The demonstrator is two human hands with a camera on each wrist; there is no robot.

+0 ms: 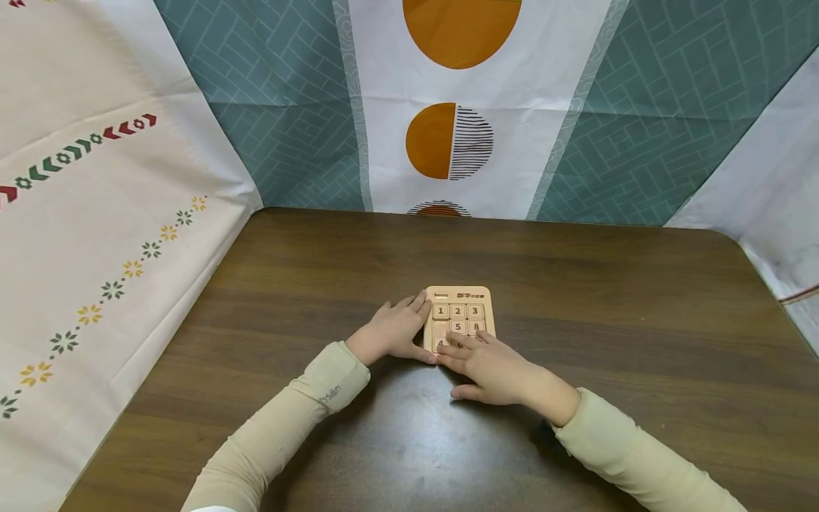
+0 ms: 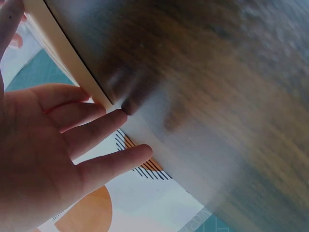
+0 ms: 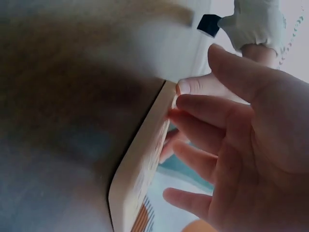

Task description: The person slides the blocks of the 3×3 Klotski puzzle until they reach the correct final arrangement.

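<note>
A light wooden number puzzle board [image 1: 448, 290] lies flat on the table, with number tiles [image 1: 457, 311] set in it. Tiles 1, 2 and 3 fill the top row; 5 and 8 show below, with a bare slot left of the 5. My left hand [image 1: 402, 331] rests against the board's left side, fingers straight along the edge and thumb at the near left corner. Above the lower rows my right hand [image 1: 493, 370] reaches in, fingertips at the tiles and thumb apart, hiding part of them. In the left wrist view, extended fingertips meet the board's side [image 2: 63, 53].
The dark wooden table [image 1: 576, 284] runs back to a patterned cloth [image 1: 307, 142] hung behind it. A white cloth [image 1: 96, 249] with flower motifs hangs along the left side.
</note>
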